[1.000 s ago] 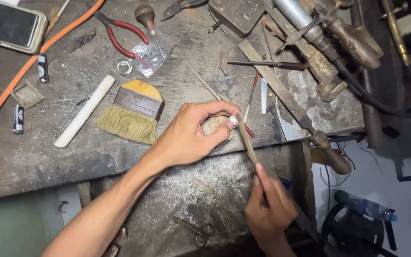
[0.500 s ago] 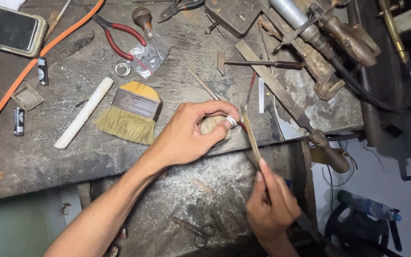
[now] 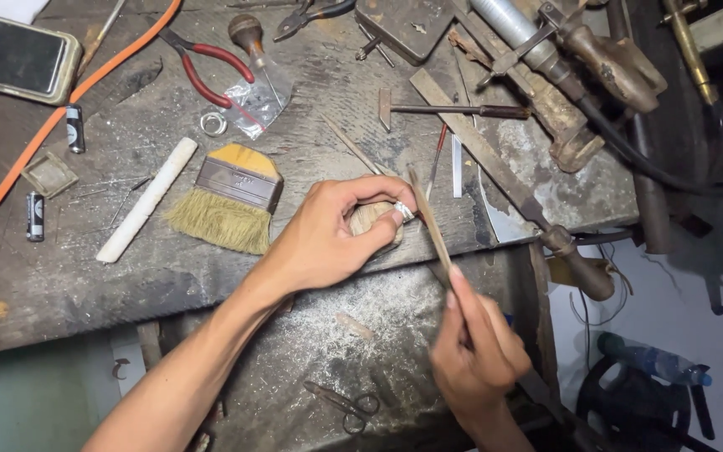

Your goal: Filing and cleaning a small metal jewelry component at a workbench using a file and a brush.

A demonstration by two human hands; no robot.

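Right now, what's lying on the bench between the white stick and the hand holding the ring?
In the head view, a flat paintbrush lies between the white stick and the left hand pinching the ring.

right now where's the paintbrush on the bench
In the head view the paintbrush lies flat on the workbench, just left of the left hand, with a white stick on its other side.

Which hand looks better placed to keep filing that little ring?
Probably the right hand: it grips the thin file, whose tip lies at the silver ring. The left hand pinches the ring against the workbench.
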